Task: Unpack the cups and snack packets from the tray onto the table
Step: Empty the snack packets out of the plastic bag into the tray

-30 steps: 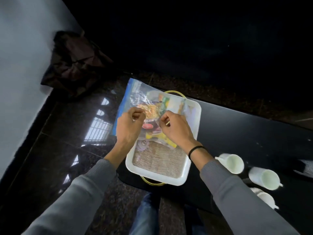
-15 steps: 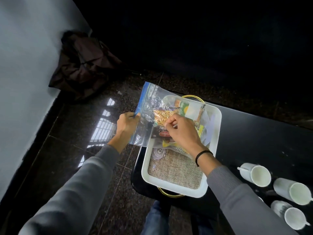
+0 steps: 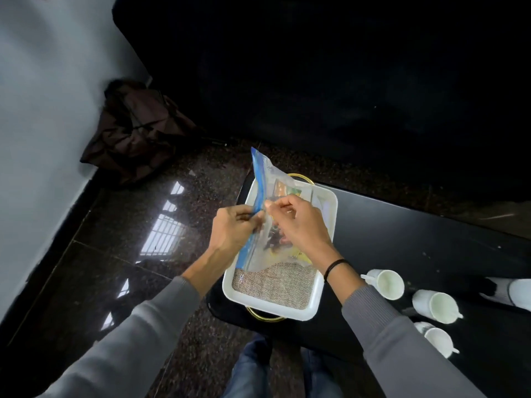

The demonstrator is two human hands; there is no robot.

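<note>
A white tray (image 3: pixel 326 216) with gold handles and a burlap liner sits on the left end of the black table (image 3: pixel 416 239). Above it I hold a clear zip bag (image 3: pixel 267 179) with a blue seal strip, snack packets showing inside it. My left hand (image 3: pixel 232 228) pinches the blue strip on the left side. My right hand (image 3: pixel 298 222) pinches the bag's opening edge right beside it. Three white cups (image 3: pixel 386 282) (image 3: pixel 435 305) (image 3: pixel 438 338) lie on their sides on the table to the right of the tray.
A dark brown bag (image 3: pixel 135 127) slumps on the polished stone floor (image 3: pixel 143 254) against the white wall (image 3: pixel 43 124). My knees in blue jeans (image 3: pixel 250 366) are under the table's near edge. A white object (image 3: pixel 514 291) is at the far right.
The bag has turned upright on its edge. My left hand moved right from the bag's outer side to the seal strip, and both hands now pinch the opening together.
</note>
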